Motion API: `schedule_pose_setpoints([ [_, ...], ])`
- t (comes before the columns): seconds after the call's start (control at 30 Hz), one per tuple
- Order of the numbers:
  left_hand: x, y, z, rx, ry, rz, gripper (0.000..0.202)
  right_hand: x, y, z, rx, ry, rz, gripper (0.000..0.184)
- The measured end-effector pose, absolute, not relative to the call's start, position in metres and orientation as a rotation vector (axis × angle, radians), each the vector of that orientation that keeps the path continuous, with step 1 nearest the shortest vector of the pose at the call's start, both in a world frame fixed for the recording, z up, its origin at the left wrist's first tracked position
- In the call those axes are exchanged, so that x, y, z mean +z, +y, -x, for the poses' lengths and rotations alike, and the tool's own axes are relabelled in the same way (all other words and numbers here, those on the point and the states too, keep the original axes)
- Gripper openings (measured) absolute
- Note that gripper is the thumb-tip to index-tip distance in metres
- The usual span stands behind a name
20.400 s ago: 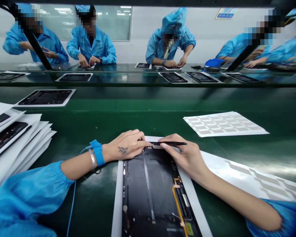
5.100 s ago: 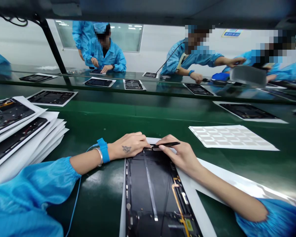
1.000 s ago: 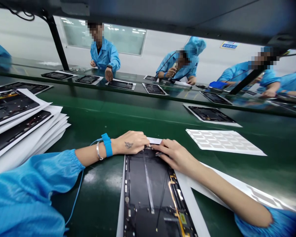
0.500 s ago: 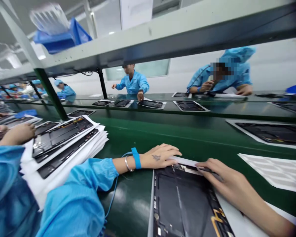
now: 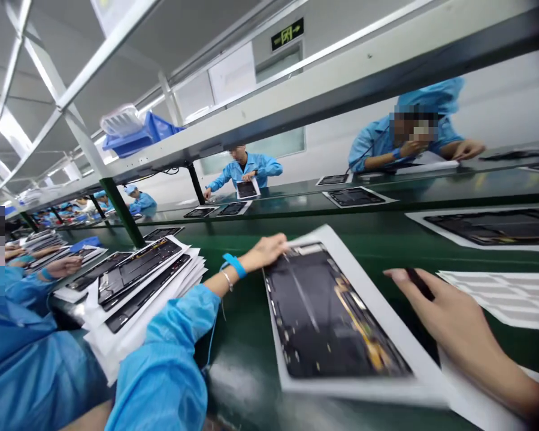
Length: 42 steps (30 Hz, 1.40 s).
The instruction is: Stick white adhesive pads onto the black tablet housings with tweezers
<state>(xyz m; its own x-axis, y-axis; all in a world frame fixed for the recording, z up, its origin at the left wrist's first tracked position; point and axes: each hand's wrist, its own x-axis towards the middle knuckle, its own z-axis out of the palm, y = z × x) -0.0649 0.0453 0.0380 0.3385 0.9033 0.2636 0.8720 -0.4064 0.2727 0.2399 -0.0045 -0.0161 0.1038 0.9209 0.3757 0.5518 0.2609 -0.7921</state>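
In front of me a tablet's black open housing [image 5: 314,311] rests on a white paper sheet [image 5: 341,245], its near edge blurred and seemingly raised. My left hand [image 5: 267,250], with a blue wrist strap, is closed on the far left corner of the housing and its sheet. To the right, my right hand [image 5: 453,317] is apart from the housing, its fingers closed round dark tweezers [image 5: 420,284]; their tip is hidden. Beyond that hand lies a white sheet with rows of grey strips [image 5: 503,296].
A stack of housings on paper [image 5: 148,290] stands left, beside a co-worker's blue sleeve [image 5: 36,359]. Another housing [image 5: 498,227] lies at the right on the green bench [image 5: 233,359]. Two people work opposite, under a long overhead shelf [image 5: 269,114].
My left hand has drawn back slightly with the housing, which now sits turned and tilted. My right hand has left its top edge and moved right, keeping the tweezers. My view has shifted.
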Motion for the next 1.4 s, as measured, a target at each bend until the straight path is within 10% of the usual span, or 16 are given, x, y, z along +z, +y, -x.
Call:
schedule_pose_setpoints([
  [0.47,0.067,0.14,0.105,0.786,2.526,-1.946,0.036,-0.021,0.004,-0.238,0.45,-1.521,1.224,0.031],
  [0.77,-0.009,0.073,0.026,0.375,1.565,-2.609,0.049,-0.023,-0.017,-0.222,0.208,-1.957,1.009,0.016],
  [1.4,-0.033,0.037,-0.012,0.362,1.292,-2.623,0.052,0.005,0.202,-0.273,-0.211,-1.943,2.374,0.037],
])
